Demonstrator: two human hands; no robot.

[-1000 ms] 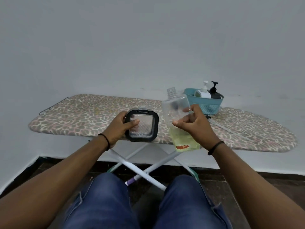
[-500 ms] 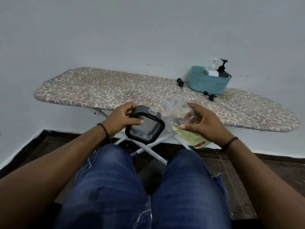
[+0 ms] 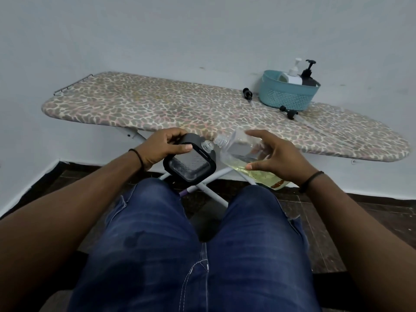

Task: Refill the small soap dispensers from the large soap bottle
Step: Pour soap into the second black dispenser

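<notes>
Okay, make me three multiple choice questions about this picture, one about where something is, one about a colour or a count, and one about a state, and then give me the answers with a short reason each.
1. Where is the basket?
A. On the ironing board
B. On the floor
C. On the person's lap

2. How many pump bottles stand in the basket?
A. None
B. Two
C. Five

3. How is the large soap bottle held?
A. Upright and capped
B. Tilted, uncapped, neck toward the small dispenser
C. Lying on the board

Answers:
1 A, it sits at the board's right end.
2 B, one white and one black.
3 B, the right hand tips it beside the dispenser in the left hand.
</notes>
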